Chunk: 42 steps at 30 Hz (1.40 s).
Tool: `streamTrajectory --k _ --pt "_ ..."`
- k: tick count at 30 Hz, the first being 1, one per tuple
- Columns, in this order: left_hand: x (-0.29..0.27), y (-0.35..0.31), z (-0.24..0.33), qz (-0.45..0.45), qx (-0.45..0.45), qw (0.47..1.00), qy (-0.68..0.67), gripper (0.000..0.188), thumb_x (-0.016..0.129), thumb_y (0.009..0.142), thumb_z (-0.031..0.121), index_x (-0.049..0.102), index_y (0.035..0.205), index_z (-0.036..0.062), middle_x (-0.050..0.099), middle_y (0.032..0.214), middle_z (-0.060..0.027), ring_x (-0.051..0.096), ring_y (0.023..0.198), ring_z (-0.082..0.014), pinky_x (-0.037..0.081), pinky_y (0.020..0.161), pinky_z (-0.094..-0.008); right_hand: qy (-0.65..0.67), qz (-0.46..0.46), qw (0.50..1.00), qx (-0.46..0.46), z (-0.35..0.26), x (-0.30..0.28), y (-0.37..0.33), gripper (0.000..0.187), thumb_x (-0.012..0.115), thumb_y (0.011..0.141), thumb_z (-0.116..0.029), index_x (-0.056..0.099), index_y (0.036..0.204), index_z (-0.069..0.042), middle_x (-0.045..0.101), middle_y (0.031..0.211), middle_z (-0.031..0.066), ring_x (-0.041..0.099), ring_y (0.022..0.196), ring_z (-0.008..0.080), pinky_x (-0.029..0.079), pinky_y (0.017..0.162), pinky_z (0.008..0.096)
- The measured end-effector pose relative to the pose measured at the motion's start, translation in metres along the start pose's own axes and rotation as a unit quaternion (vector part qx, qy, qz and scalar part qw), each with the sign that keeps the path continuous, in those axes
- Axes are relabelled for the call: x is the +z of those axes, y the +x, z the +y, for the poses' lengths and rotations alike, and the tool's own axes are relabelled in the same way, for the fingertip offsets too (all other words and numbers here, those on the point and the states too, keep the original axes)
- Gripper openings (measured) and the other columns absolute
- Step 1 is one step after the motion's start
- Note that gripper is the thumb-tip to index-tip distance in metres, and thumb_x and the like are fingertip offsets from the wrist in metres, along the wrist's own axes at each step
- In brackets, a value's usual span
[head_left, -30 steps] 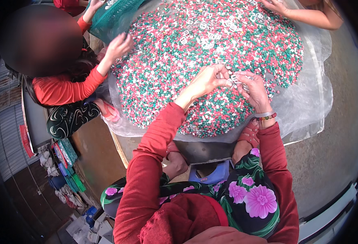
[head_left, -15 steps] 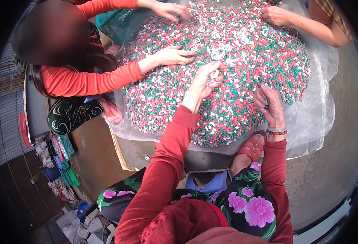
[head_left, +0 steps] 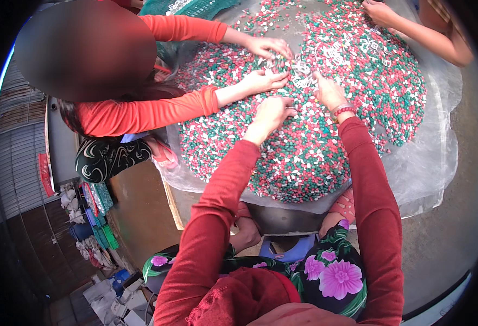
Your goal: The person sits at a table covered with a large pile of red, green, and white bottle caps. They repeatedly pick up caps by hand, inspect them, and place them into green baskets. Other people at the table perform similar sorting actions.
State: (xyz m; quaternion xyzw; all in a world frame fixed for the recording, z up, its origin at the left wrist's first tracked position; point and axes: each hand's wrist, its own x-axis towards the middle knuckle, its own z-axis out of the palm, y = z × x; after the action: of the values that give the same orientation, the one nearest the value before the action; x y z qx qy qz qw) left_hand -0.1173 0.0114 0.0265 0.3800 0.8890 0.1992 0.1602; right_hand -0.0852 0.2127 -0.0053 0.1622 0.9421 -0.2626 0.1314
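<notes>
A broad pile of small red, green and white pellets [head_left: 304, 174] lies in front of me. Loose white plastic pieces [head_left: 303, 76], looped like buckles, rest on its middle. My left hand [head_left: 271, 115] hovers low over the pellets with curled fingers; a small pale thing shows at the fingertips, too small to name. My right hand [head_left: 331, 93] reaches to the looped white pieces, its forefinger touching or just beside them and its thumb apart. At my left, a co-worker's two hands [head_left: 268, 48] are at the same white pieces, one beyond the other.
The pile lies on a translucent plastic sheet [head_left: 437, 146]. More white looped pieces [head_left: 334, 53] lie farther right. Another person's hand [head_left: 379, 13] is at the far right edge. A green mesh basket [head_left: 195, 8] stands at the far left. A blue stool [head_left: 290, 249] is beneath me.
My right hand has moved from the pile's near right side in to the white pieces. My left hand has dropped slightly nearer. The co-worker's hands have closed in on the white pieces.
</notes>
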Motion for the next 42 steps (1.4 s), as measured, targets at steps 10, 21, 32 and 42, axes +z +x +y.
streamTrajectory --k 10,21,32,42 --pt "-0.034 -0.012 -0.007 0.037 -0.098 0.576 -0.811 0.02 0.054 0.092 0.023 0.053 0.086 0.0038 0.052 0.069 -0.0023 0.039 0.047 -0.0031 0.025 0.035 -0.0166 -0.032 0.047 0.983 -0.177 -0.006 0.034 -0.09 0.03 0.054 0.087 -0.018 0.051 0.115 -0.006 0.063 0.076 0.0181 0.063 0.076 0.036 0.048 0.065 0.0458" --pt "0.004 0.04 -0.015 0.021 -0.095 0.993 0.068 0.031 0.067 0.079 0.034 0.067 0.1 0.0105 0.067 0.093 -0.0154 0.064 0.086 -0.0309 0.049 0.076 -0.0403 0.019 0.1 0.989 -0.106 -0.009 0.011 -0.018 0.044 0.06 0.084 -0.018 0.046 0.126 -0.014 0.063 0.081 0.0169 0.062 0.075 0.0354 0.049 0.065 0.0456" --pt "-0.031 0.006 -0.008 0.048 -0.025 0.448 -0.892 0.02 0.045 0.092 0.026 0.044 0.083 0.0082 0.047 0.076 -0.0081 0.036 0.047 -0.0099 0.027 0.033 -0.0176 0.692 -0.079 0.718 0.004 0.046 0.005 -0.082 0.022 0.057 0.09 -0.026 0.055 0.099 -0.007 0.052 0.074 0.0018 0.049 0.063 0.0154 0.042 0.046 0.0266" --pt "-0.018 0.079 0.002 -0.033 0.116 0.972 -0.203 0.028 0.065 0.081 0.02 0.064 0.107 0.0099 0.065 0.084 -0.0094 0.059 0.062 -0.0191 0.049 0.059 -0.0318 0.604 -0.068 0.791 -0.069 0.06 -0.021 -0.044 0.03 0.061 0.087 -0.026 0.055 0.109 -0.005 0.062 0.085 0.01 0.059 0.076 0.0182 0.045 0.05 0.0262"
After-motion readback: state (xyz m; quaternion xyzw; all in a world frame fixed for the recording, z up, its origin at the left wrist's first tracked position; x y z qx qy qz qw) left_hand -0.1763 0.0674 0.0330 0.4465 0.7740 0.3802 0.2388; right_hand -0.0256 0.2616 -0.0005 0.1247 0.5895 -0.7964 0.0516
